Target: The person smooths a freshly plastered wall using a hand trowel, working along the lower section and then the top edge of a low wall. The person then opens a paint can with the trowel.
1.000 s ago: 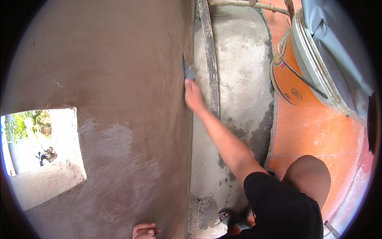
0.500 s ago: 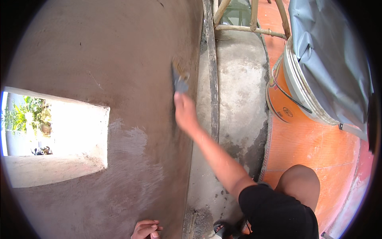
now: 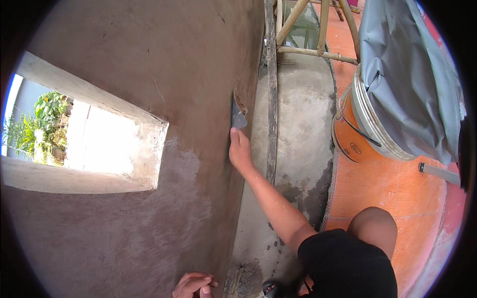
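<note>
My right hand [image 3: 240, 153] is closed around a paintbrush [image 3: 240, 119], seen as a flat grey piece with a brown, bristle-like edge. The brush lies against the brown plastered wall [image 3: 198, 74], near the wall's foot, and my fingers cover part of it. At the bottom edge, close to the same wall, my left hand [image 3: 195, 284] has its fingers curled in toward the thumb. Nothing shows between those fingers. Pale streaks [image 3: 186, 164] mark the darker plaster beside the opening.
A window opening [image 3: 161, 154] cuts through the wall at left, with plants beyond. A concrete ledge [image 3: 300, 114] and wooden strip [image 3: 272, 99] run alongside. At right stand a bamboo frame [image 3: 318, 52] and an orange bucket [image 3: 354, 134] under a grey sheet [image 3: 407, 79] on orange tiles [image 3: 367, 179].
The whole view has shifted and tilted, so the window sits farther up and right. My right hand keeps the brush at the wall, slightly lower in the picture. The left hand stays curled.
</note>
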Available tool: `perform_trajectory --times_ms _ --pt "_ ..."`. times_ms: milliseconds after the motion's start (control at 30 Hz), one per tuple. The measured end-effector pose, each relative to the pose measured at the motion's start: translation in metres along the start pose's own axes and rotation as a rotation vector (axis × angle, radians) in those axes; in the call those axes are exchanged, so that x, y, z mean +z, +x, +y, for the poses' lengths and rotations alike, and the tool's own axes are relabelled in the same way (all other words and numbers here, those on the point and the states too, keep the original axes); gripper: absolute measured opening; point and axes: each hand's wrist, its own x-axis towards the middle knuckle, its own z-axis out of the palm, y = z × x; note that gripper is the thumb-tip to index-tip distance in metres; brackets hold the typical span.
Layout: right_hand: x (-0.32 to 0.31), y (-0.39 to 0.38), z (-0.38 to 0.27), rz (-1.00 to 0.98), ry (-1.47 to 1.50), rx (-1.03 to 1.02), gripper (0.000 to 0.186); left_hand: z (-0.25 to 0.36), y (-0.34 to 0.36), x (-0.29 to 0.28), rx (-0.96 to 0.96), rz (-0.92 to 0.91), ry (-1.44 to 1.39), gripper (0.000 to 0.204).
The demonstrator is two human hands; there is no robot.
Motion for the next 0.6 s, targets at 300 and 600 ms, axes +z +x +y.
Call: perform_trajectory --times_ms 300,600 --pt "-0.020 0.165 0.047 0.142 0.213 -0.233 0.052 0.000 0.002 0.007 -0.228 0.255 -0.012 0.023" --pt "-0.003 0.024 0.024 0.031 0.015 -0.160 0.048 0.002 0.001 0.015 -0.347 0.338 0.075 0.025"
